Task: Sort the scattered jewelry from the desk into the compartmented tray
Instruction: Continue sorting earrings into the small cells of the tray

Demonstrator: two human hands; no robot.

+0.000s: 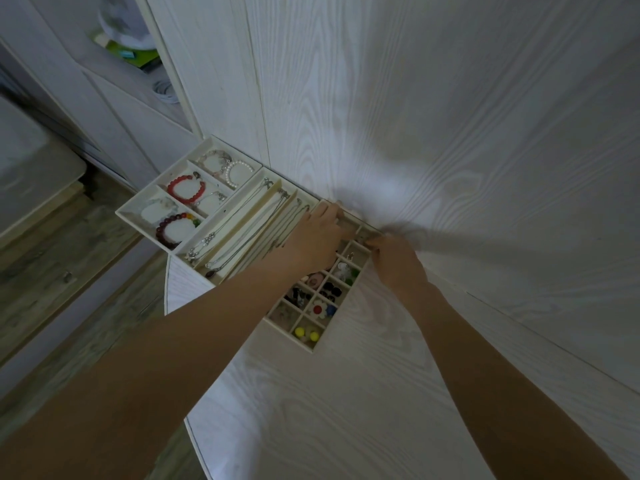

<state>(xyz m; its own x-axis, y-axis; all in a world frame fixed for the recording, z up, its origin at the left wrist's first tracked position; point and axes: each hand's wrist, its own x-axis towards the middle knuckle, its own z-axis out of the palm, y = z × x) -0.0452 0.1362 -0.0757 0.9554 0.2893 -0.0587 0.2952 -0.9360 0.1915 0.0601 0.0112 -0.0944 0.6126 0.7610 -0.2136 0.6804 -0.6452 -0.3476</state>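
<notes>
Both forearms stretched forward over desk (346, 410). Left hand (317, 237) palm down, fingers extended onto grid tray (320, 342) far compartments. Right hand (393, 259) fingertips pinched at tray's edge; held item unclear.

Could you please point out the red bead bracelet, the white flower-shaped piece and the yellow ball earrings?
Red bead bracelet (173, 187), head view, on its left beads.
White flower-shaped piece (318, 309), head view, on its red centre.
Yellow ball earrings (299, 331), head view, on the left ball.

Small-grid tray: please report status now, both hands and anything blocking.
Left hand open, fingers over the far cells. Right hand fingers curled at the small-grid tray far corner, held item not discernible. Left forearm hides some cells.
</notes>
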